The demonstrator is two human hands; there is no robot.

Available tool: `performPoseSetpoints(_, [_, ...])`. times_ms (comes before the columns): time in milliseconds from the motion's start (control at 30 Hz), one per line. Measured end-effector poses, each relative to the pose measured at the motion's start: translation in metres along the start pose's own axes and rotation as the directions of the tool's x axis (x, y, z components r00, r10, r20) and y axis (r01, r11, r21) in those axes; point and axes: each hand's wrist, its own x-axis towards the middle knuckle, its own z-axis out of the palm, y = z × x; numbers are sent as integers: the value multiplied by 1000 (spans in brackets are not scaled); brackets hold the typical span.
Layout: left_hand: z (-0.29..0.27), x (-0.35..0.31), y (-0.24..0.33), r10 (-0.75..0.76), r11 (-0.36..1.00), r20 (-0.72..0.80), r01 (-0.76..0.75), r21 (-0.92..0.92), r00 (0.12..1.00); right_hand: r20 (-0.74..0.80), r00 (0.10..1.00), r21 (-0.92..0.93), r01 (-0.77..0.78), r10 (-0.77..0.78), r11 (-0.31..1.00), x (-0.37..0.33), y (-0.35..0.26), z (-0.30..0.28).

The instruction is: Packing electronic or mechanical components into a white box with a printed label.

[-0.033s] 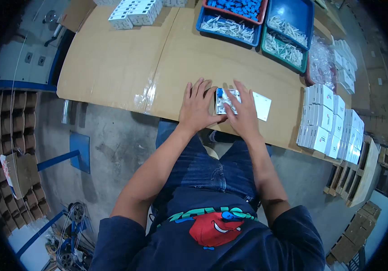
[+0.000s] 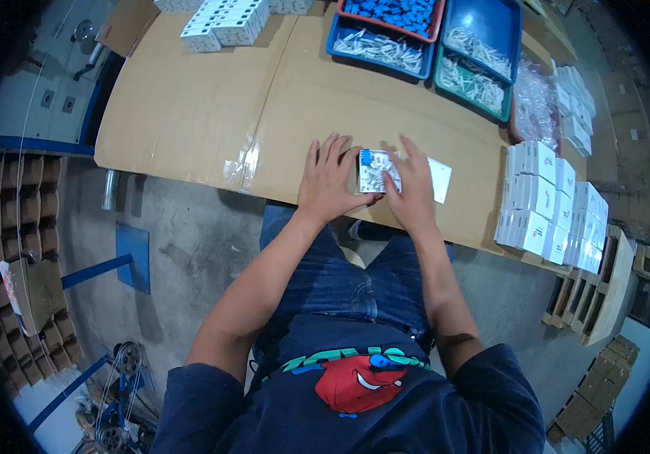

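On the cardboard-covered table in front of me lies a small open white box (image 2: 360, 181), its flat white lid (image 2: 441, 181) extending to the right. A blue piece (image 2: 366, 157) sits in its upper left corner, and small white parts (image 2: 375, 178) fill much of the rest. My left hand (image 2: 329, 180) steadies the box from the left, thumb along the near edge and forefinger by the far left corner. Over its right side is my right hand (image 2: 413, 189), fingers apart and thumb above the white parts; nothing shows in its grasp.
Beyond my hands stand a red tray of blue pieces (image 2: 393, 13) and blue (image 2: 340, 54) and green (image 2: 446, 90) trays of white parts. Stacked white boxes (image 2: 529, 193) line the right edge, near clear plastic bags (image 2: 534, 98). More boxes (image 2: 227, 26) sit at the far left.
My right hand's fingers have lifted and shifted slightly right, uncovering more of the white parts. My left hand stays at the box.
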Motion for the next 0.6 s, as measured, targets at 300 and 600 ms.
performPoseSetpoints(300, [-11, 1, -1, -7, 999, 35, 6, 49, 999, -152, 673, 6, -732, 724, 682, -34, 45, -34])
performPoseSetpoints(600, [-10, 0, 1, -24, 1000, 40, 24, -5, 999, 29, 690, 705, -527, 723, 475, -40, 94, -24])
